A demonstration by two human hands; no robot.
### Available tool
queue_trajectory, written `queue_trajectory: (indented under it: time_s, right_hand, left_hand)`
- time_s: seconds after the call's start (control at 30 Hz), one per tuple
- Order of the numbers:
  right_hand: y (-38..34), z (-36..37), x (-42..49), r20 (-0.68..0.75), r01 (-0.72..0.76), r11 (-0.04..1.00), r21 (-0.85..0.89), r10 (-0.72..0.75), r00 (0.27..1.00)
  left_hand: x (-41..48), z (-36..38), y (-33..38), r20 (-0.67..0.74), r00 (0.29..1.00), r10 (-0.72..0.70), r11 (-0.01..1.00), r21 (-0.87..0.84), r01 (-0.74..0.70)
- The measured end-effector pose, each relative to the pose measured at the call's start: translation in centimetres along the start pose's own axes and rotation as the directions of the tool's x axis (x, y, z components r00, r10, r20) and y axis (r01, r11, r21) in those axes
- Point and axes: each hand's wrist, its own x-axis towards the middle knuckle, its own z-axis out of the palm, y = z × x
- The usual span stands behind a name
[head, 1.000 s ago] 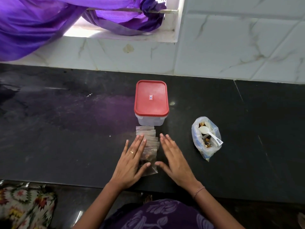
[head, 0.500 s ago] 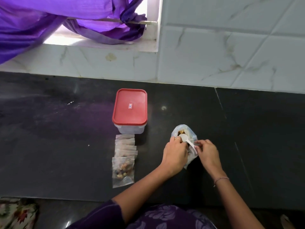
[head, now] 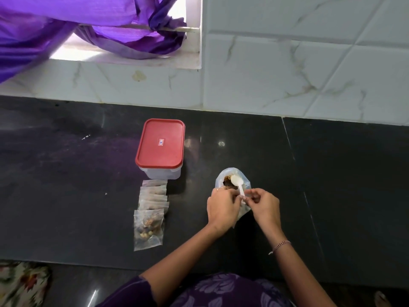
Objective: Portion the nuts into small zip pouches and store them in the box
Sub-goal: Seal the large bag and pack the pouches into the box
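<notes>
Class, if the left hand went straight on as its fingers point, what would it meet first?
Probably the nut bag, whose edge the left hand seems to hold; depth is unclear.

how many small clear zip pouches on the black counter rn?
5, overlapping in a row in front of the red-lidded plastic box: the nearest pouch holds nuts, four more pouches shingled behind it. Overlaps may hide others.

A home kitchen: a polished black stone counter [head: 66, 196] runs below a wall of white marbled tiles [head: 287, 74]. Above the counter's left half a window sill [head: 110, 57] cuts into the tiles, a purple curtain [head: 66, 18] knotted across it. On the counter stand a red-lidded plastic food box [head: 160, 147] and a bag of nuts [head: 246, 185] with a white spoon [head: 236, 181] in it.
</notes>
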Motion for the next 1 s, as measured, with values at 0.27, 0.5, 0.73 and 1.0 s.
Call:
queue_trajectory:
  time_s: [0.27, 0.5, 0.73, 1.0]
  right_hand:
    - [-3.9, 2.6, -2.2, 0.062, 0.136, 0.972, 0.190, -0.150, 0.987]
    - [-4.3, 6.2, -3.9, 0.252, 0.205, 0.977, 0.050, -0.211, 0.944]
    - [-3.9, 7.1, -4.2, 0.354, 0.181, 0.982, -0.051, -0.152, 0.923]
    - [-3.6, 4.7, -3.9, 0.368, 0.167, 0.985, 0.041, -0.170, 0.914]
  left_hand:
    - [-0.7, -3.3, -3.7, -0.106, 0.961, -0.256, 0.916, -0.343, 0.207]
    - [-1.4, -3.8, -7.9, -0.085, 0.917, -0.389, 0.910, -0.194, 0.367]
    - [-1.4, -3.1, -8.9, -0.066, 0.930, -0.360, 0.932, -0.070, 0.356]
    - [-1.0, -3.5, -8.5, -0.172, 0.968, -0.182, 0.973, 0.109, 0.202]
